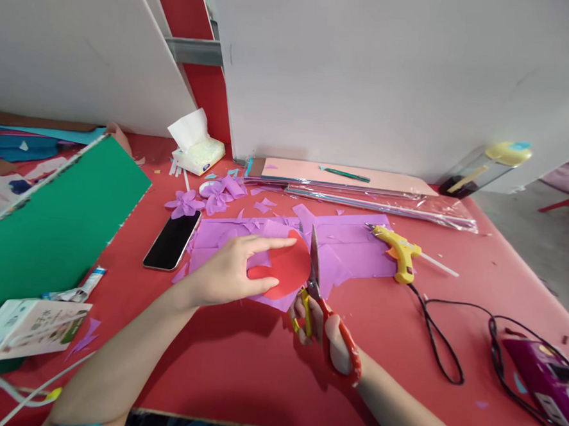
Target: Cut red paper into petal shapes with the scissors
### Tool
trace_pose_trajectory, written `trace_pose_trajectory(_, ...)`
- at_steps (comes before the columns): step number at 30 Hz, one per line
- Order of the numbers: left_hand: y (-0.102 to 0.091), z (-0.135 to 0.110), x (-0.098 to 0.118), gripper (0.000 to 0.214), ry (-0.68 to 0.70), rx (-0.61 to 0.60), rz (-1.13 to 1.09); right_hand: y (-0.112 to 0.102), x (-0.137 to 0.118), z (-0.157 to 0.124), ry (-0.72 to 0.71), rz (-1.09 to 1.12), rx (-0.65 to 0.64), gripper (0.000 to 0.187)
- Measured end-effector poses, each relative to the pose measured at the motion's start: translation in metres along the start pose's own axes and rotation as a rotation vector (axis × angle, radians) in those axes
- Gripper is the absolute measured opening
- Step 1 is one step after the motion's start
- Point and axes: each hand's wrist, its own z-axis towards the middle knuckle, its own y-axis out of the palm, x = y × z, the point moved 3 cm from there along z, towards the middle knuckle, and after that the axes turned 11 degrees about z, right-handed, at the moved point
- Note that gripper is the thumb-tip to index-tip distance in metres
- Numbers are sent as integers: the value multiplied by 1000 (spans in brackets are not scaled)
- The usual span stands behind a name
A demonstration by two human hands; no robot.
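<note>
My left hand (226, 268) holds a red paper cutout (288, 268) with a rounded edge, its thumb and forefinger spread across the top. Beneath the cutout shows purple paper (272, 299), apparently held with it. In my right hand (338, 345) are scissors (315, 266) with one red and one yellow handle, their blades at the cutout's right edge. The blades look parted, though the lower one is partly hidden. Under both hands lies a larger purple sheet (363, 259), wrinkled and strewn with scraps.
A yellow glue gun (400, 251) with a black cord lies to the right. A phone (173, 241), purple paper flowers (216, 197) and a tissue pack (199, 153) are at the left. Behind are plastic-wrapped strips (381, 206), green tweezers (347, 175) and a yellow-lidded bottle (482, 170).
</note>
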Motion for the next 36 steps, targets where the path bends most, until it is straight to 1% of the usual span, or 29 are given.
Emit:
trace_pose_trajectory(8,-1,0,2,56,-19,-14,-10,1,0,-1,58,33,62,62)
trace_pose_trajectory(11,0,0,2,56,-23,-14,-7,0,2,-2,65,30,62,63)
trace_pose_trajectory(16,-1,-1,2,56,-17,-7,3,-2,5,-3,67,26,62,62)
trace_pose_trajectory(21,-1,-1,1,55,-6,-2,5,0,1,-2,59,42,57,58)
trace_pose_trajectory(28,1,0,0,55,1,-12,-11,2,-2,-1,68,-3,102,61)
trace_pose_trajectory(32,1,0,-2,55,-4,-12,2,0,0,0,51,-17,89,60)
trace_pose_trajectory(36,2,1,-3,56,-7,-23,0,-4,8,1,81,-3,111,58)
